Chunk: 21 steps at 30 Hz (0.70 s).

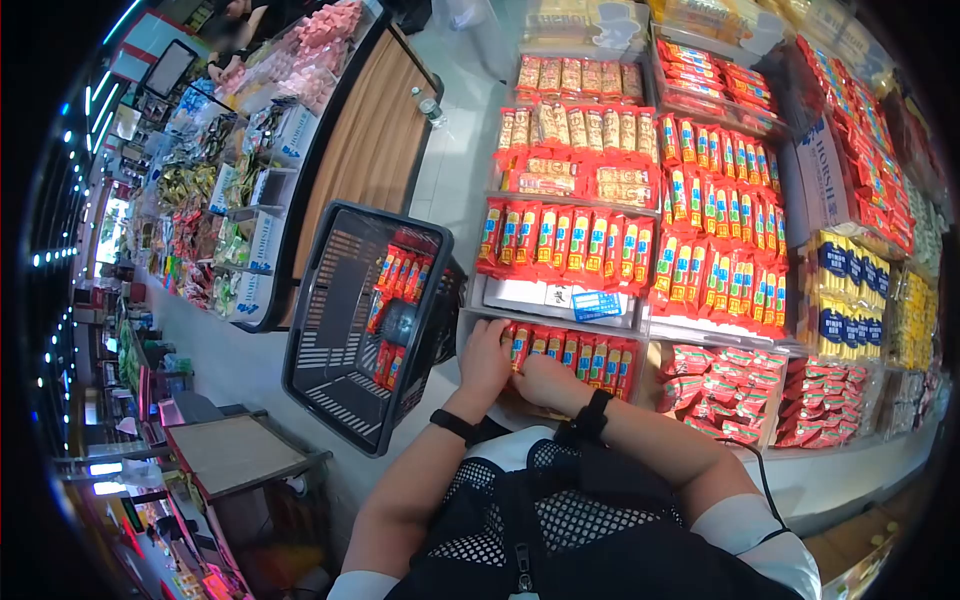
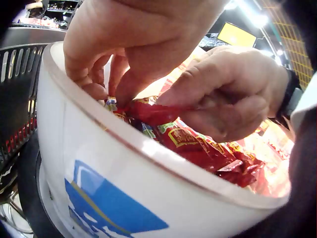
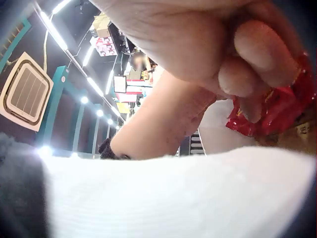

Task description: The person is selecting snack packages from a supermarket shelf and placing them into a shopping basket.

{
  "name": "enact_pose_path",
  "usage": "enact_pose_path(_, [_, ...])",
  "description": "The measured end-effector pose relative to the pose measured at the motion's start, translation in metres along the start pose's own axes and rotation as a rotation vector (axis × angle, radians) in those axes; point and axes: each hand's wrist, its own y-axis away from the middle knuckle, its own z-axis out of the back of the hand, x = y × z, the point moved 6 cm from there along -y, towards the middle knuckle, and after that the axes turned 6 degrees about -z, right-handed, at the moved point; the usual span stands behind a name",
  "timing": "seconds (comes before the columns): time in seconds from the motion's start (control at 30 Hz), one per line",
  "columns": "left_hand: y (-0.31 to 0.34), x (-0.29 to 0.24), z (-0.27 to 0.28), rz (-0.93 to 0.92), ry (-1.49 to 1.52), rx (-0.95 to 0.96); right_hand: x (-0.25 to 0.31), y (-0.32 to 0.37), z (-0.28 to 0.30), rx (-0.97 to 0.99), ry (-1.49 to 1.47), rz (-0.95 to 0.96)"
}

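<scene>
A tiered snack stand fills the right of the head view, its tiers lined with red packs, yellow bags farther right; its outer edge fades into the lens's dark rim. Across the aisle, a wooden-topped counter carries heaped wrapped sweets, too small to tell apart. A pale-topped table sits lower left, its underside lost in shadow. Between stand and counter, a dark basket gapes beside the person's left arm; red packs lie inside, partly covered by something dark and glossy that is hard to make out. A white tray with blue print rises in front of the hands, its wall hiding the lower part of its contents in the left wrist view. A white sleeve blocks the bottom of the right wrist view. The left hand, fingers curled downward, pinches at a red packet inside the tray, near its rim; the right hand pinches red wrapper with thumb and bent fingers. Whether both grip the same piece cannot be told, since the knuckles cover most of it. A clear bottle stands near the counter.
</scene>
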Motion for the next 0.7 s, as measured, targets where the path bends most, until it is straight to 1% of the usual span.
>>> enact_pose_path(0.03, [-0.001, 0.000, 0.000, -0.030, 0.027, -0.013, 0.001, 0.000, 0.001, -0.043, 0.002, 0.030])
enact_pose_path(0.07, [-0.001, 0.003, 0.001, -0.030, 0.028, -0.012, 0.001, 0.000, 0.000, -0.043, 0.002, 0.029])
enact_pose_path(0.13, [-0.001, 0.002, 0.006, -0.110, 0.085, 0.042, 0.007, 0.004, 0.003, -0.054, 0.036, 0.067])
enact_pose_path(0.17, [0.003, 0.006, 0.011, -0.108, 0.087, 0.042, 0.009, 0.008, 0.005, -0.052, 0.038, 0.066])
enact_pose_path(0.23, [0.015, -0.002, 0.022, -0.194, 0.069, 0.129, 0.014, 0.016, 0.013, -0.070, 0.121, 0.095])
enact_pose_path(0.27, [0.020, -0.007, 0.028, -0.193, 0.070, 0.127, 0.015, 0.018, 0.016, -0.070, 0.122, 0.097])
enact_pose_path(0.33, [0.032, -0.014, 0.032, -0.197, 0.073, 0.261, 0.011, 0.022, 0.023, -0.088, 0.208, 0.078])
enact_pose_path(0.37, [0.034, -0.014, 0.033, -0.193, 0.075, 0.256, 0.010, 0.026, 0.025, -0.086, 0.214, 0.080])
enact_pose_path(0.43, [0.038, -0.021, 0.028, -0.307, -0.069, 0.299, 0.009, 0.036, 0.033, -0.200, 0.258, 0.140])
enact_pose_path(0.47, [0.037, -0.020, 0.024, -0.334, -0.131, 0.272, 0.003, 0.037, 0.030, -0.247, 0.277, 0.195])
enact_pose_path(0.5, [0.036, -0.018, 0.021, -0.335, -0.126, 0.268, 0.004, 0.041, 0.028, -0.248, 0.282, 0.193])
enact_pose_path(0.57, [0.034, -0.017, 0.017, -0.404, -0.225, 0.240, 0.004, 0.049, 0.022, -0.181, 0.377, 0.178])
enact_pose_path(0.7, [0.031, -0.013, 0.022, -0.442, -0.253, 0.245, 0.004, 0.048, 0.012, -0.227, 0.444, 0.215])
